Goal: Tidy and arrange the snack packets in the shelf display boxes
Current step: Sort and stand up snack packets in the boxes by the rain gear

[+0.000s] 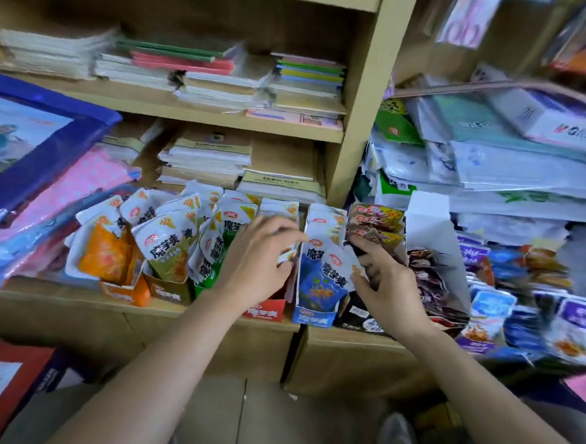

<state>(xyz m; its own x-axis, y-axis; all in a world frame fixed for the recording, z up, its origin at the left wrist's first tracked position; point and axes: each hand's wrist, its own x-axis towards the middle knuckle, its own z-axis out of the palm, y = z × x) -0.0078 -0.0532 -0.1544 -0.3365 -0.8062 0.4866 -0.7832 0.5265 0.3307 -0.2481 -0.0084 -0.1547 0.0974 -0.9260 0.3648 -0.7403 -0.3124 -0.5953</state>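
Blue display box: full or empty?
Full. Blue packets stand packed front to back in the blue box, above its front wall. Right hand pinches one's edge; left hand grips red-box packets.

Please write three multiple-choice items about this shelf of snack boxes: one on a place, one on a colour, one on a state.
1. The blue box stands: A) between the red box and the black box; B) on the top shelf; C) on the floor.
2. The leftmost display box is: A) purple; B) orange; C) white.
3. The packets in that box: A) stand in a neat row; B) are all gone; C) lean and spill out in disorder.
Key: 1 A, red is at its left side, black at its right; 2 B, its front wall is orange; 3 C, they tilt several ways over the rim.
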